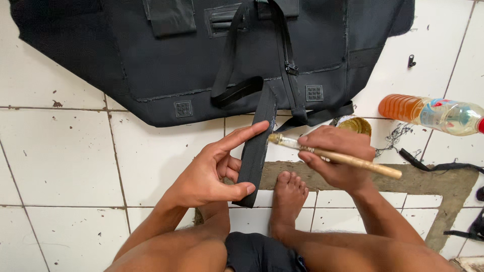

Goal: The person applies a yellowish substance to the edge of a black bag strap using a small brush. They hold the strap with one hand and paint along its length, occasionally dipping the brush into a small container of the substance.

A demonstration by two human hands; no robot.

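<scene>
1. In the head view, a black strap (257, 146) was held flat by the left hand (212, 171). The thumb was pressed on the strap's near end, and the pointing finger was laid across it higher up. The strap was stretched from a big black bag (151, 65) down toward a bare foot (288, 199).
2. A small brush (333, 157) with a wooden handle was gripped tight by the right hand (335, 156). The brush tip was held just beside the right edge of the strap, near its top.
3. A small round tin (355, 124) with yellow stuff inside was seen just behind the right hand, partly hidden by it.
4. A plastic bottle (433, 113) with orange liquid was laid on its side at the right, on the white tiled floor (55, 151).
5. Loose black straps (443, 166) were left on the floor near the bottle.
</scene>
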